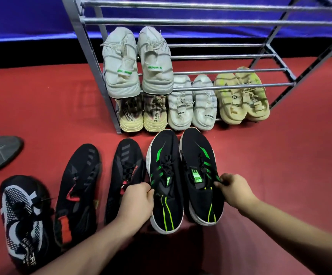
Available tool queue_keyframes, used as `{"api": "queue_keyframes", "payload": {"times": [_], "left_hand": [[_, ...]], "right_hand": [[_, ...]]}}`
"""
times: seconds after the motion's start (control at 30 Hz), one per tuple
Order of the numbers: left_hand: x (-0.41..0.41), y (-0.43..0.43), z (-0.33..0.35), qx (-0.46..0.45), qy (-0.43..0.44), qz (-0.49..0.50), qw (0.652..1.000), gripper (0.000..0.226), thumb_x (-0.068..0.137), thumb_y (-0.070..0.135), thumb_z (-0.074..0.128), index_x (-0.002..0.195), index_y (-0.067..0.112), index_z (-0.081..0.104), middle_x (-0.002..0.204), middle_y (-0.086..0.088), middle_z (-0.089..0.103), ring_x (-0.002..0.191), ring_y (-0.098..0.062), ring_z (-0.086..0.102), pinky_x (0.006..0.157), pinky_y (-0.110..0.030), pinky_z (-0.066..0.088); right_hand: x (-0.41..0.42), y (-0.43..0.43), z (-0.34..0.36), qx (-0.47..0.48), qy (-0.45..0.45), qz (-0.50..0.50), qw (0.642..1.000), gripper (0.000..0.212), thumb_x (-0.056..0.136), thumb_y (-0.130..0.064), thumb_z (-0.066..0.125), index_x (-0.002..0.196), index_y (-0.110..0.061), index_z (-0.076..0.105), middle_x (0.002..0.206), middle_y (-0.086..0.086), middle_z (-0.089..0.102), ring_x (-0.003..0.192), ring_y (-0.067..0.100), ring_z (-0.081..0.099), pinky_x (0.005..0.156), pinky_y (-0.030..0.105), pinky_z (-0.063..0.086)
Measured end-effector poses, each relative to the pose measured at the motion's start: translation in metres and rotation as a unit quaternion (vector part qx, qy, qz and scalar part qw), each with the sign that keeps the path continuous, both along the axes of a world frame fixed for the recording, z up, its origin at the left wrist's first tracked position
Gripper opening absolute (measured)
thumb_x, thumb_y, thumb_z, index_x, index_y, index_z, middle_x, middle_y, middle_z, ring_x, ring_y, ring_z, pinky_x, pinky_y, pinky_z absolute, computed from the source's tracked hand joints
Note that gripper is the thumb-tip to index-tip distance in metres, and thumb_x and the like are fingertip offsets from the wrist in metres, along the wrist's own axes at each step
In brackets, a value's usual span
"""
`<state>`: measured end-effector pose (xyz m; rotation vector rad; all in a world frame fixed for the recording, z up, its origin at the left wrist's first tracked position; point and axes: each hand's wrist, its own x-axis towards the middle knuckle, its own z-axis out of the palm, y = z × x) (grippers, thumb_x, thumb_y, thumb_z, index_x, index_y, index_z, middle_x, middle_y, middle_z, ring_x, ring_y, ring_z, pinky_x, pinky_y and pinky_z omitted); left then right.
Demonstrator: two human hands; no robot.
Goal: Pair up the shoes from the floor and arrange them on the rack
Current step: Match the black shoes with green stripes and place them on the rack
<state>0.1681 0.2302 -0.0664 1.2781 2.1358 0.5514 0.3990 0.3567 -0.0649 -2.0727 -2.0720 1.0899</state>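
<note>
- Where the red carpeted floor (280,155) meets the front edge of the grey metal rack (200,21), the left hand (135,201) pinches the collar of a black green-striped knit sneaker (167,155).
- Alongside, touching it, the right hand (234,189) pinches the matching twin (196,151).
- Behind, blue cloth (32,16) backs the room.

Rack (200,21) ahead, a pair (167,155) before it.
You hold it side by side; three shoes (78,187) lie to its left, four pairs (200,102) sit on the rack.

2 black-green shoes (166,155) side by side, seemingly lifted, before rack (91,56).
</note>
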Motion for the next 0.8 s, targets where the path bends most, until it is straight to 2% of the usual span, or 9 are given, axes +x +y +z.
{"api": "queue_keyframes", "payload": {"times": [0.1, 0.2, 0.4, 0.5, 0.63, 0.7, 0.8], "left_hand": [[0.004, 0.004, 0.012, 0.031, -0.023, -0.004, 0.999, 0.045, 0.091, 0.015, 0.053, 0.051, 0.017, 0.033, 0.043, -0.005, 0.058, 0.039, -0.009, 0.056, 0.047, -0.021, 0.041], [0.006, 0.007, 0.028, 0.068, -0.011, -0.024, 0.997, 0.044, 0.091, 0.017, 0.054, 0.052, 0.016, 0.034, 0.041, -0.005, 0.057, 0.041, -0.011, 0.057, 0.052, -0.028, 0.046], [0.004, 0.034, 0.069, 0.124, 0.003, -0.052, 0.991, 0.038, 0.087, 0.029, 0.048, 0.053, 0.013, 0.038, 0.044, -0.004, 0.054, 0.048, -0.016, 0.055, 0.057, -0.036, 0.047], [0.006, 0.055, 0.095, 0.145, 0.013, -0.055, 0.988, 0.042, 0.090, 0.021, 0.054, 0.053, 0.015, 0.035, 0.041, -0.001, 0.049, 0.047, -0.012, 0.050, 0.054, -0.023, 0.039], [0.004, 0.088, 0.125, 0.156, 0.030, -0.041, 0.986, 0.040, 0.088, 0.025, 0.051, 0.052, 0.014, 0.038, 0.040, -0.001, 0.052, 0.047, -0.008, 0.053, 0.056, -0.020, 0.041], [0.002, 0.107, 0.138, 0.151, 0.043, -0.030, 0.987, 0.043, 0.089, 0.021, 0.054, 0.050, 0.016, 0.037, 0.042, -0.001, 0.054, 0.054, -0.017, 0.056, 0.055, -0.024, 0.037], [0.003, 0.137, 0.153, 0.147, 0.092, -0.016, 0.985, 0.046, 0.088, 0.019, 0.057, 0.048, 0.016, 0.034, 0.051, -0.006, 0.061, 0.070, -0.029, 0.061, 0.063, -0.034, 0.036]], "right_hand": [[0.011, 0.003, 0.007, 0.010, 0.050, -0.026, 0.998, 0.033, 0.084, -0.014, 0.063, 0.057, -0.012, 0.042, 0.055, 0.007, 0.044, 0.057, 0.019, 0.042, 0.063, 0.045, 0.052], [0.028, 0.006, 0.017, 0.029, 0.070, -0.038, 0.996, 0.032, 0.083, -0.016, 0.064, 0.060, -0.008, 0.044, 0.057, 0.006, 0.044, 0.057, 0.018, 0.043, 0.065, 0.053, 0.055], [0.041, 0.020, 0.074, 0.067, 0.094, -0.047, 0.992, 0.034, 0.084, -0.016, 0.065, 0.056, -0.025, 0.049, 0.054, -0.001, 0.046, 0.056, 0.018, 0.045, 0.065, 0.053, 0.056], [0.039, 0.037, 0.104, 0.092, 0.107, -0.057, 0.988, 0.038, 0.084, -0.015, 0.065, 0.053, -0.018, 0.044, 0.052, -0.002, 0.044, 0.055, 0.018, 0.045, 0.066, 0.053, 0.056], [0.027, 0.068, 0.137, 0.129, 0.111, -0.045, 0.984, 0.045, 0.083, -0.014, 0.065, 0.053, -0.017, 0.031, 0.054, 0.001, 0.035, 0.057, 0.018, 0.038, 0.066, 0.053, 0.055], [0.018, 0.086, 0.149, 0.146, 0.101, -0.037, 0.983, 0.046, 0.082, -0.015, 0.066, 0.053, -0.016, 0.031, 0.054, 0.000, 0.035, 0.058, 0.019, 0.038, 0.066, 0.051, 0.053], [0.006, 0.115, 0.162, 0.154, 0.089, -0.023, 0.984, 0.043, 0.084, -0.016, 0.064, 0.055, -0.016, 0.032, 0.056, 0.005, 0.041, 0.059, 0.022, 0.045, 0.068, 0.050, 0.055]]}}
